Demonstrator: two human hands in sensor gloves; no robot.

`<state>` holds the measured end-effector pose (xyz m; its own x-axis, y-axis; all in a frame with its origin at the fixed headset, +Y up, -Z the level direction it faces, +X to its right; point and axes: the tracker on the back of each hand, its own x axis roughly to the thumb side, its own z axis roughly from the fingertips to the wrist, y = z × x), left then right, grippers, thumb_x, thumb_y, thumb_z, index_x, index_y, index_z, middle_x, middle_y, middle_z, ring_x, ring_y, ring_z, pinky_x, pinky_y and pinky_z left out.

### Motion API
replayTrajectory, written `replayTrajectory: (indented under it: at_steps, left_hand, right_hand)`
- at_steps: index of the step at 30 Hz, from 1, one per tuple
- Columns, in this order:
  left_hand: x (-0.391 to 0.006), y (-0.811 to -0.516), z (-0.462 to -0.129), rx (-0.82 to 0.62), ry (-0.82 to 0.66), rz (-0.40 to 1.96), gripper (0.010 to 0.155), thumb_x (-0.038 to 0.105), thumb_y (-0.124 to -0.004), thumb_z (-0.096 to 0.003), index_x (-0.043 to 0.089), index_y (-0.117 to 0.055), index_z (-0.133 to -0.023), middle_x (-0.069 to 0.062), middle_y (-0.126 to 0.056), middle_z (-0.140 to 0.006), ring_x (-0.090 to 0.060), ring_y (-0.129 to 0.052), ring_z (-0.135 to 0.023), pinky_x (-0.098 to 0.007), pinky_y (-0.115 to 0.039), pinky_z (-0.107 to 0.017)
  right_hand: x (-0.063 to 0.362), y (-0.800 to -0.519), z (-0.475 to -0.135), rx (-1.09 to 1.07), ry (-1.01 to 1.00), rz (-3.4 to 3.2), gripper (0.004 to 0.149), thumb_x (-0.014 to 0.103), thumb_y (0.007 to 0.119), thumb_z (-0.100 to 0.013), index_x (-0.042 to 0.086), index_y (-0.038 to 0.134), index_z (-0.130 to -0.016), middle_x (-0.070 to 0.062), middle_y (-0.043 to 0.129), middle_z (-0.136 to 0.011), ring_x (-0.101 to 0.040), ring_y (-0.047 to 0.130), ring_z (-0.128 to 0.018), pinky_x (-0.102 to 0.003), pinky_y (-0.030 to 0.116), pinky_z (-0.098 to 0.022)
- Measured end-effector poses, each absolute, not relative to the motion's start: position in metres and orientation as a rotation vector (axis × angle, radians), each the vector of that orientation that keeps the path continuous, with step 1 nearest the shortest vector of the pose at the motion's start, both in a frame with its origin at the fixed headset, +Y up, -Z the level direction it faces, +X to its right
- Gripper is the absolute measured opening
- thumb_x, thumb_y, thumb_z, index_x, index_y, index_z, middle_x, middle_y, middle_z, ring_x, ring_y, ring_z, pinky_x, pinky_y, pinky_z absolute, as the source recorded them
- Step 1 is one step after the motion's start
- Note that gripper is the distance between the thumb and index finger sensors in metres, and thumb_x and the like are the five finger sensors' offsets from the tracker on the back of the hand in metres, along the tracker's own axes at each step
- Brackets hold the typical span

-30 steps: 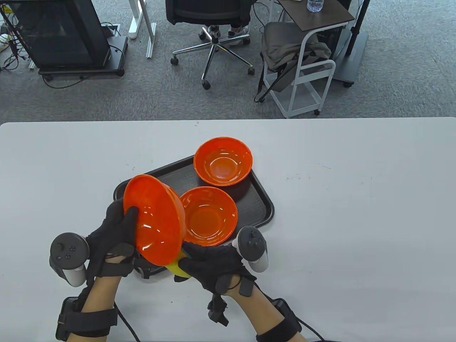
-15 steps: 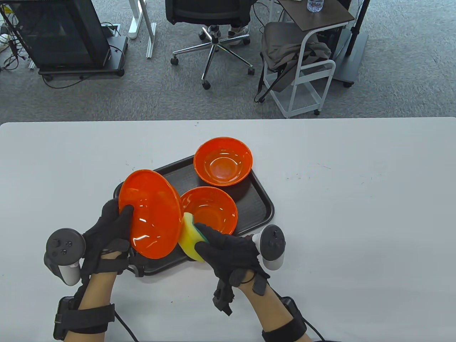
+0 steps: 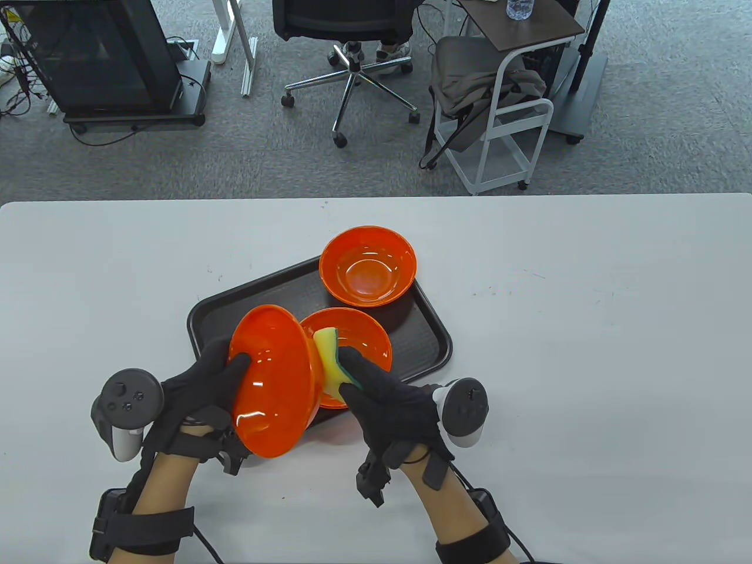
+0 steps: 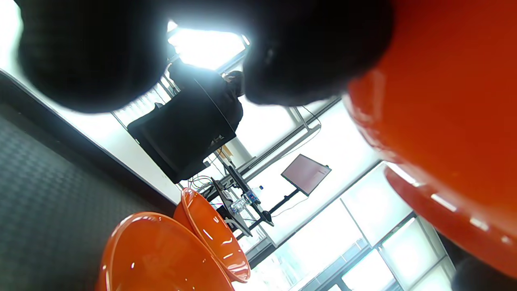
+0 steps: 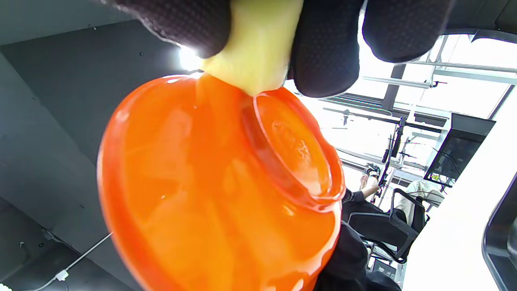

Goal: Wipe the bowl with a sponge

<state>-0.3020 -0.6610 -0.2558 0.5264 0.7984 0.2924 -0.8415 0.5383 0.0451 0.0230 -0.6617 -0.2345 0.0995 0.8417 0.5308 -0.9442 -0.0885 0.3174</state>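
My left hand holds an orange bowl tilted on its edge above the tray's near side, thumb inside the rim. The bowl's inside faces left toward that hand. My right hand pinches a yellow sponge with a green back and presses it against the bowl's outer wall on the right. In the right wrist view the sponge touches the bowl's underside beside its foot ring. The left wrist view shows the held bowl close up under my gloved fingers.
A dark tray lies on the white table. Two more orange bowls stand upright on it: one at its far right corner, one near the sponge, partly hidden. Beyond the table's far edge stand an office chair and a cart.
The left hand has brought the bowl to the right and lower. The right hand has slid the sponge up along the bowl's outer wall, from its bottom edge toward the far side.
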Motion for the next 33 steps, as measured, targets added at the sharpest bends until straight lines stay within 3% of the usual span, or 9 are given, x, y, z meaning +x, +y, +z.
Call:
replayTrajectory:
  at_steps: [8,15,25,33]
  left_hand:
    - [-0.284,-0.655,-0.254,0.157,-0.452,1.007,0.055,0.050,-0.081,-0.0503,0.012,-0.078,-0.089,0.004,-0.100,-0.032,-0.006,-0.092,0.005,-0.036,-0.094,-0.018]
    - [-0.273,-0.656,-0.250,0.176,-0.488,1.021,0.055,0.052,-0.079,-0.0499,0.012,-0.078,-0.088,0.005,-0.101,-0.032,-0.005,-0.092,0.005,-0.035,-0.094,-0.018]
    - [-0.277,-0.655,-0.249,0.235,-0.451,1.084,0.055,0.053,-0.079,-0.0496,0.012,-0.079,-0.087,0.006,-0.101,-0.031,-0.005,-0.092,0.006,-0.035,-0.094,-0.017]
    - [-0.299,-0.652,-0.248,0.331,-0.279,1.145,0.054,0.052,-0.079,-0.0498,0.012,-0.079,-0.086,0.007,-0.101,-0.031,-0.004,-0.092,0.006,-0.034,-0.094,-0.017]
  right_hand:
    - [0.018,-0.669,-0.237,0.715,-0.093,1.491,0.049,0.030,0.071,-0.059,0.016,0.053,-0.103,-0.023,0.071,-0.102,-0.044,0.084,-0.078,-0.065,0.068,-0.055]
    - [0.012,-0.674,-0.239,0.731,0.043,1.429,0.050,0.028,0.071,-0.059,0.009,0.052,-0.102,-0.026,0.076,-0.096,-0.040,0.091,-0.071,-0.064,0.070,-0.053]
    - [-0.001,-0.682,-0.237,0.747,0.145,1.438,0.052,0.029,0.071,-0.059,0.003,0.051,-0.100,-0.028,0.079,-0.092,-0.039,0.094,-0.067,-0.063,0.072,-0.052]
    - [-0.017,-0.680,-0.230,0.817,0.168,1.496,0.052,0.029,0.074,-0.058,-0.002,0.054,-0.096,-0.030,0.083,-0.086,-0.037,0.098,-0.061,-0.062,0.074,-0.050]
